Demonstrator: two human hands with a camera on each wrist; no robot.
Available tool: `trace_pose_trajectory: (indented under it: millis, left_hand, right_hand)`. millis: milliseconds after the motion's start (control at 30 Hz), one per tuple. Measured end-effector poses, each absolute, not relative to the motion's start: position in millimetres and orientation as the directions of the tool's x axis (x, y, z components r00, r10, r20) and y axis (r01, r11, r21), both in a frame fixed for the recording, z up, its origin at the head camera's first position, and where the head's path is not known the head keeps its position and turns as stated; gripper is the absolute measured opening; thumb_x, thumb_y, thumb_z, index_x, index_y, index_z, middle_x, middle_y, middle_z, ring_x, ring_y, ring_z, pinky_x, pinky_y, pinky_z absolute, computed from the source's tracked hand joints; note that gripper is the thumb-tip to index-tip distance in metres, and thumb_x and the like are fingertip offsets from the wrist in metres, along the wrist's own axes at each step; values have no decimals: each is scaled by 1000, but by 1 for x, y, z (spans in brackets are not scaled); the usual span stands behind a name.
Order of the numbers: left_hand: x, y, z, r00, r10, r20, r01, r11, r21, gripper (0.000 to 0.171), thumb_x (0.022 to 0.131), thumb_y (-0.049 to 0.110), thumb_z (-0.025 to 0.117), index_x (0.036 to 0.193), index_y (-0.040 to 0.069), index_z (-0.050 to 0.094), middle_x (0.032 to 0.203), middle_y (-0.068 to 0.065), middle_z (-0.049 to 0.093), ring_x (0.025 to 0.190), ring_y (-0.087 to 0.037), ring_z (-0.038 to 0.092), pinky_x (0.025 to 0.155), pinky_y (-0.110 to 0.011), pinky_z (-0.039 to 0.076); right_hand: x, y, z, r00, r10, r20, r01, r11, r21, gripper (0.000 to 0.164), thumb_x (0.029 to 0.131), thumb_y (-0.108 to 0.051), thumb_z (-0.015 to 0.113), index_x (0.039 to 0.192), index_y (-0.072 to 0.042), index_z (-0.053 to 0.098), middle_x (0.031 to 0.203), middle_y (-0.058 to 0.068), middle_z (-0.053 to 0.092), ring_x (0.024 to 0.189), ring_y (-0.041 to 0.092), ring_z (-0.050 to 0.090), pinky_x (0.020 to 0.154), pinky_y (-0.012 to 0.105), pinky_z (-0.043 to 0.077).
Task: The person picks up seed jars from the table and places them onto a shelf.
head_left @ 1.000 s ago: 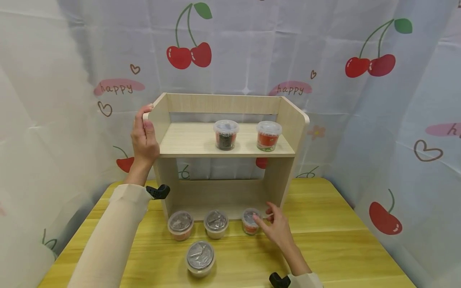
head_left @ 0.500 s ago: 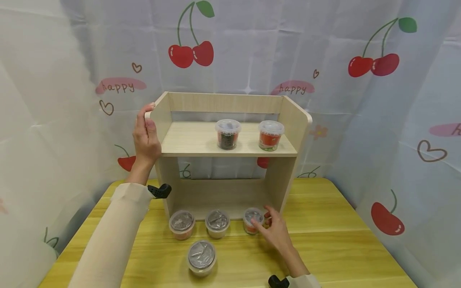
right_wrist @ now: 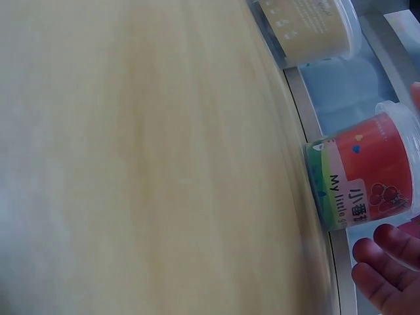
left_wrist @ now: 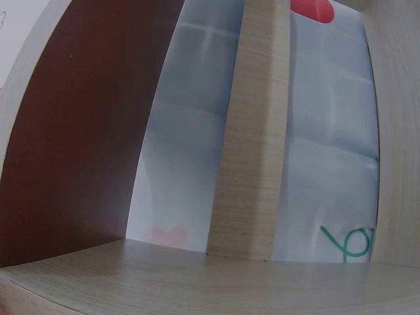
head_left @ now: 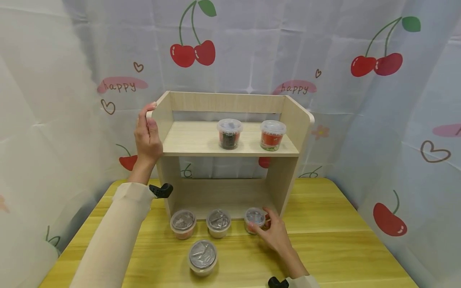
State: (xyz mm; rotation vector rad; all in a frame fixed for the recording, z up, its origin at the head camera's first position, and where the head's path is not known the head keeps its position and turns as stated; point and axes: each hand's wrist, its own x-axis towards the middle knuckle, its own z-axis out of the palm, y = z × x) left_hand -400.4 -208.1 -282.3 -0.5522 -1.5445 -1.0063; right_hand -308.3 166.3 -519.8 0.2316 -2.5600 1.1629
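My left hand grips the front edge of the left side panel of a pale wooden shelf unit. My right hand is around a small lidded plastic cup on the table, just before the unit's base. Its thumb overlaps the lid from the front, with fingers at the right side. In the right wrist view, this cup has a red label with tomatoes, and several fingertips show a little apart from its wall. The left wrist view shows the unit's boards, not the gripping fingers.
Two more lidded cups stand left along the base, and another cup stands nearer the front. The upper shelf bears a dark-labelled cup and a red-labelled cup. A cherry-print curtain hangs behind the yellow table.
My right hand has moved slightly closer around the cup, its thumb now covering more of the front. My left hand keeps its grip on the panel. The head view has shifted slightly.
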Motion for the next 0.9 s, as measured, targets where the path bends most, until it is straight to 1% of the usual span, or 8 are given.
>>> trace_pose_trajectory:
  millis: [67,133,267,400,633,900]
  left_hand:
    - [-400,-208,-282,-230,-182,956,803,519,292,37,105,24,38,130,1,53,136,-9,58,116,-26,52,100,-38,38]
    - [-400,-208,-282,-227,-183,956,805,518,291,38,105,24,38,130,1,53,136,-9,58,119,-26,52,102,-38,38]
    - [-400,-208,-281,-234,-183,955,800,522,296,41,106,30,37,131,1,53,137,-8,57,125,-23,50,104,-39,37]
    - [-399,-208,-281,-243,-179,953,798,522,301,44,105,33,37,132,2,52,138,-6,57,125,-22,50,104,-38,38]
    - [-399,-207,-281,-251,-172,953,798,521,304,45,106,34,36,132,1,51,139,-5,56,127,-21,49,107,-38,36]
    - [-400,-208,-283,-257,-177,950,793,523,312,48,106,39,36,132,2,51,140,-4,56,118,-23,52,100,-35,39]
  right_hand:
    - [-308,166,-521,-937,-17,349,-273,659,-701,79,78,-45,81,135,1,52,98,7,58,77,15,53,71,32,48]
    - [-309,166,-521,-936,-19,351,-276,660,-699,79,78,-45,81,135,2,52,97,7,58,77,16,53,71,32,48]
    - [-309,166,-522,-935,-25,354,-281,658,-698,80,77,-45,82,135,3,52,96,6,57,77,17,52,70,31,47]
    - [-310,166,-523,-937,-33,349,-282,660,-696,81,76,-46,83,135,1,52,95,5,56,77,15,51,69,30,46]
    - [-310,165,-524,-937,-47,347,-291,653,-699,82,76,-45,83,136,0,52,99,6,61,80,14,55,72,32,49]
    - [-310,166,-527,-939,-66,336,-301,628,-718,79,76,-43,84,136,-2,52,105,8,65,86,15,61,75,34,52]
